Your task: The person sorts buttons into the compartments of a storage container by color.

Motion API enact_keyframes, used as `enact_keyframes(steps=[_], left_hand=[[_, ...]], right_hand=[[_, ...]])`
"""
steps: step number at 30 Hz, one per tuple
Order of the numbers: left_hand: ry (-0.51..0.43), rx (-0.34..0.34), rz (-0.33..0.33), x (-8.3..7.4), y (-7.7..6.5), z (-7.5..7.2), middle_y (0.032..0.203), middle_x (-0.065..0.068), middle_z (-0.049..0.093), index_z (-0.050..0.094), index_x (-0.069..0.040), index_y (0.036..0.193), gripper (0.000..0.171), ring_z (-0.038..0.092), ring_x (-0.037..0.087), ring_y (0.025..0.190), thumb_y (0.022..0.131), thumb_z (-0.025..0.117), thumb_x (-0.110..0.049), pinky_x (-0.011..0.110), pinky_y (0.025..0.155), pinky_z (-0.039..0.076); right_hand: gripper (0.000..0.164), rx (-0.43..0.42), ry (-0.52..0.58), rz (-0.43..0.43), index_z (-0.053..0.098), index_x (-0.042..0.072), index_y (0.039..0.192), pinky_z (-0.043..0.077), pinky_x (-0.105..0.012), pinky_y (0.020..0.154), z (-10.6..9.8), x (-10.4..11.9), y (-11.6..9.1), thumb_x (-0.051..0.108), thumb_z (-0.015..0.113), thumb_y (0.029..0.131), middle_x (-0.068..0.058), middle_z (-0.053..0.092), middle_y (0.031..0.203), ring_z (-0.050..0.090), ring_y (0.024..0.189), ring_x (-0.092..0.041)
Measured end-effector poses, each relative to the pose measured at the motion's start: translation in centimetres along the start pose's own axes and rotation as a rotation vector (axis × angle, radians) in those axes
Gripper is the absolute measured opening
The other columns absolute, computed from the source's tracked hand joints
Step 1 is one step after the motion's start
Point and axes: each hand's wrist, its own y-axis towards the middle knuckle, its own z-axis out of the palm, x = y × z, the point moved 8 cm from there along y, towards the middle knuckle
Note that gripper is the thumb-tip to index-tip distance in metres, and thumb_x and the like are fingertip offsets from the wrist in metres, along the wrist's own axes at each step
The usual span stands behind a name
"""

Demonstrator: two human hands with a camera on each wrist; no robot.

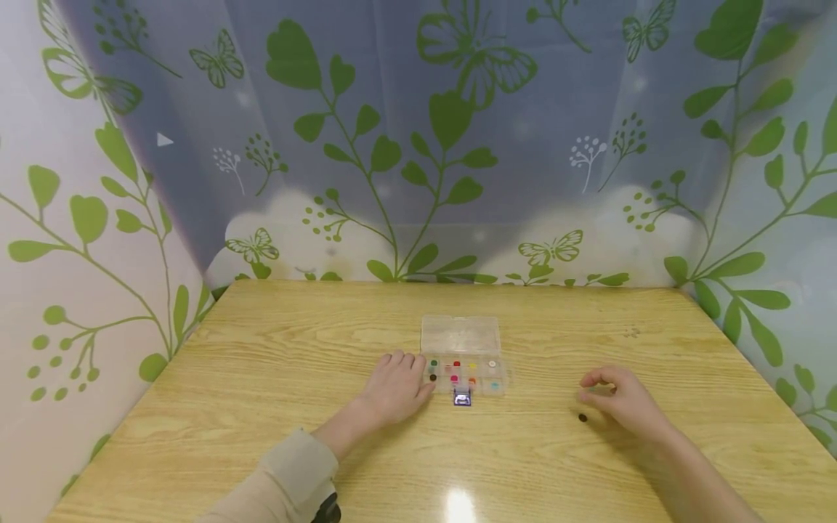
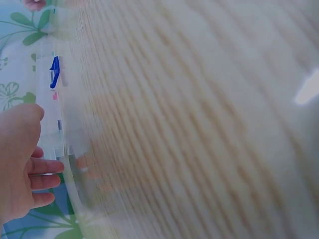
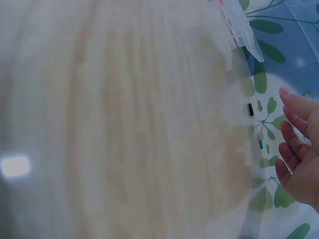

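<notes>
A clear plastic compartment box (image 1: pixel 484 388) stands on the table with its lid (image 1: pixel 461 335) raised at the back. Small coloured round pieces lie in its compartments, among them a red one (image 1: pixel 457 365) and a white one (image 1: pixel 492 365). My left hand (image 1: pixel 395 388) rests at the box's left side, fingers extended and touching its edge. To the right, my right hand (image 1: pixel 621 402) hovers over the table, thumb and forefinger apart, nothing visible between them. A small black disc (image 1: pixel 583 418) lies just left of it. The right wrist view also shows a teal piece (image 3: pixel 260 144) near the fingers.
A blue-edged clasp or tag (image 1: pixel 462 397) sits at the box's front. The wood-grain table (image 1: pixel 294 334) meets a printed curtain (image 1: pixel 392 181) at the back and sides. Faint small marks (image 1: pixel 632 332) show at the table's back right.
</notes>
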Motion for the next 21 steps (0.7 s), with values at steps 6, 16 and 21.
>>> enact_keyframes(steps=[6,16,21], left_hand=[[0.000,-0.005,0.000,0.0,0.0,0.0,0.107,0.008,0.057,0.048,-0.007,0.120,0.044,0.051,0.024,0.104,0.097,0.039,-0.043,0.039,0.091,0.040],[0.002,-0.007,0.002,0.0,0.0,0.1,0.108,0.009,0.057,0.047,-0.006,0.121,0.045,0.051,0.024,0.105,0.097,0.038,-0.044,0.039,0.091,0.040],[0.001,-0.003,0.001,0.1,0.1,0.1,0.109,0.009,0.057,0.047,-0.006,0.121,0.046,0.051,0.025,0.106,0.097,0.038,-0.044,0.039,0.092,0.040]], right_hand=[[0.026,0.052,0.024,0.041,0.063,0.002,0.097,0.047,-0.045,0.076,0.4,-0.6,-0.7,0.022,0.070,0.083,-0.016,0.056,0.109,0.048,0.105,-0.038],[0.016,0.057,-0.057,-0.068,0.066,0.012,0.089,0.043,-0.038,0.086,0.9,-0.4,-1.1,0.020,0.074,0.078,0.001,0.058,0.096,0.050,0.096,-0.018],[0.014,0.070,-0.025,-0.060,0.065,0.013,0.087,0.037,-0.044,0.084,1.3,-0.7,-1.4,0.018,0.074,0.078,-0.004,0.055,0.101,0.039,0.104,-0.029]])
